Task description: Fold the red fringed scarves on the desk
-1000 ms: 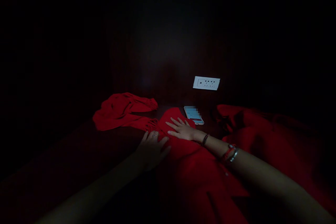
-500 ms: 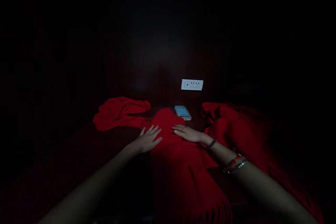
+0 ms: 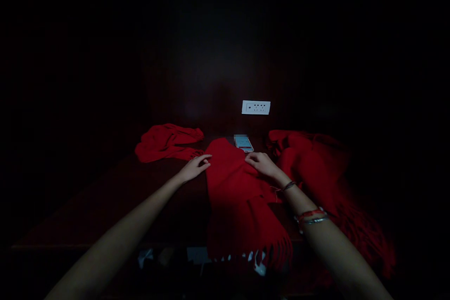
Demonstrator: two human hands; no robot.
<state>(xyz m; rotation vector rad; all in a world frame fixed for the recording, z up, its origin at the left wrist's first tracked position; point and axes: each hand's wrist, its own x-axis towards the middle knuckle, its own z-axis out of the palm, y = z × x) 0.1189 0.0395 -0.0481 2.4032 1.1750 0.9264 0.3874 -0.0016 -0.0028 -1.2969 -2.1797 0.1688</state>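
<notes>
A red fringed scarf [image 3: 232, 178] lies lengthwise before me, its tasselled near end hanging over the front edge. My left hand [image 3: 196, 168] is at the scarf's left edge, fingers curled and thumb close to them; the exact contact there is dim. On the opposite edge, my right hand [image 3: 262, 163] pinches the cloth between thumb and fingers. Bracelets circle the right wrist and forearm. Just beyond the scarf's far end lies a phone [image 3: 243, 143] with its screen lit.
Another red fringed cloth [image 3: 165, 143] is bunched at the left back. More red fabric [image 3: 309, 159] heaps on the right, fringe trailing forward. A white socket panel [image 3: 256, 107] is on the dark back wall. Pale objects [image 3: 198, 255] show dimly below the tabletop's front edge [image 3: 70, 246].
Both hands have gone from lying flat with spread fingers to curled fingers at the scarf's two side edges. The view has shifted, showing more below the front edge.
</notes>
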